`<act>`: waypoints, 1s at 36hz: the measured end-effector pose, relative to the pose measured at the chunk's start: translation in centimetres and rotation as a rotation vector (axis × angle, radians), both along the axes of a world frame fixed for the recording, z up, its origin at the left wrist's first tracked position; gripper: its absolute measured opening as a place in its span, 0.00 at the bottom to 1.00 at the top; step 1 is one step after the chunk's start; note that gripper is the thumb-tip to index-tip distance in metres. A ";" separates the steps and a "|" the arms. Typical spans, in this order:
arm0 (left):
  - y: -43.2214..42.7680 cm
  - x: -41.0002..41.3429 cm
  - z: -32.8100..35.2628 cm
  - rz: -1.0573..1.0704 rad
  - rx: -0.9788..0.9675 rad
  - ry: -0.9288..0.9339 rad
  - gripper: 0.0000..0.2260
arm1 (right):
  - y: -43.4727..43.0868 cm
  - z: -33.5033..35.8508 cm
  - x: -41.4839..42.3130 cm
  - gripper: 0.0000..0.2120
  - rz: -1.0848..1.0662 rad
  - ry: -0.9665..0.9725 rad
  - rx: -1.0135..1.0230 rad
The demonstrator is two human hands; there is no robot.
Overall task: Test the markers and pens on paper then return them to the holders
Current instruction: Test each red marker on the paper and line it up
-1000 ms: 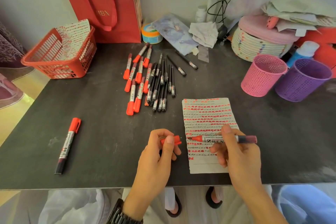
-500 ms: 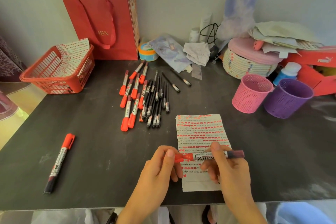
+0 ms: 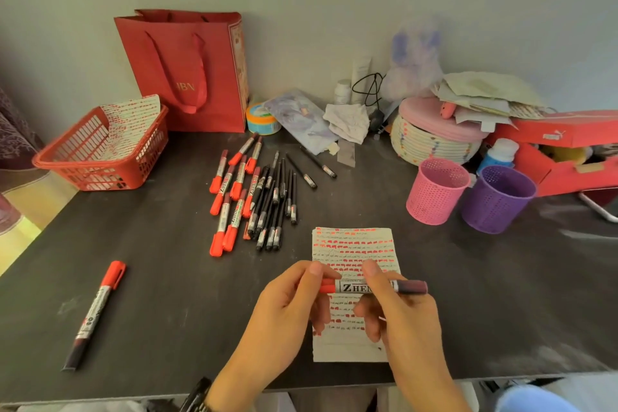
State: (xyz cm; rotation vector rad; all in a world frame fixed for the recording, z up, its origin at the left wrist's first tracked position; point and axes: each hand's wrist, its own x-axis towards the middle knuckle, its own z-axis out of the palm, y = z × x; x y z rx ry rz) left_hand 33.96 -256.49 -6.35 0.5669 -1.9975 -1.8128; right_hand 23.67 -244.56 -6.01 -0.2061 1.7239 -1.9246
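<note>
A red marker (image 3: 354, 287) lies level above the test paper (image 3: 354, 244), held by both hands. My right hand (image 3: 398, 318) pinches its white barrel, dark end pointing right. My left hand (image 3: 287, 304) grips the red cap (image 3: 326, 288), seated on the marker's left end. The paper carries rows of red dashes. A pile of red markers (image 3: 234, 197) and black pens (image 3: 274, 204) lies further back. One capped red marker (image 3: 95, 311) lies alone at the left. The pink holder (image 3: 434, 191) and the purple holder (image 3: 498, 199) stand at the right.
A red basket (image 3: 100, 157) with marked paper sits back left, a red gift bag (image 3: 187, 70) behind it. Clutter lines the wall: a tape roll (image 3: 262, 119), a woven box (image 3: 434, 134), papers, a red shoebox (image 3: 568, 150). The table's front edge (image 3: 133, 398) runs below my wrists.
My left hand has brought the red cap to the marker's tip and pushed it on. The camera has tilted up, so more of the wall shows.
</note>
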 end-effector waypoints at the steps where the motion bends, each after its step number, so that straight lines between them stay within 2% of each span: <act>1: -0.1 0.0 0.0 0.003 0.009 -0.001 0.16 | 0.1 0.0 0.1 0.28 0.018 -0.030 -0.005; 7: -0.8 0.7 0.1 -0.029 0.021 -0.052 0.15 | 1.9 0.1 0.3 0.21 0.203 -0.159 -0.096; 13: -2.2 1.5 0.1 -0.039 -0.108 -0.180 0.14 | 2.9 0.3 0.6 0.10 0.474 0.166 0.214; 16: -2.6 1.4 0.4 -0.052 -0.169 -0.208 0.13 | 2.6 -0.1 1.4 0.16 0.448 0.306 0.313; 18: -2.9 1.3 0.8 -0.044 -0.234 -0.230 0.14 | 2.1 -0.2 2.2 0.19 0.412 0.258 0.273; 20: -3.2 1.3 1.2 0.012 -0.256 -0.218 0.19 | 1.5 -0.3 2.8 0.19 0.359 0.068 0.170; 22: -3.4 1.3 1.8 0.139 -0.064 -0.073 0.21 | 1.1 -0.2 3.3 0.16 0.325 -0.118 0.071; 25: -3.6 1.3 2.7 0.243 0.473 0.189 0.24 | 0.6 -0.3 4.1 0.18 0.368 -0.254 0.015; 28: -3.1 1.2 3.3 0.230 0.829 0.365 0.17 | 0.2 -0.6 5.4 0.19 0.400 -0.285 0.041; 31: -2.7 0.7 3.5 0.187 0.982 0.431 0.18 | -0.2 -1.0 6.7 0.12 0.372 -0.198 0.072; 36: -2.0 0.5 2.7 0.184 1.011 0.414 0.22 | 0.1 -1.6 8.0 0.09 0.295 -0.042 0.192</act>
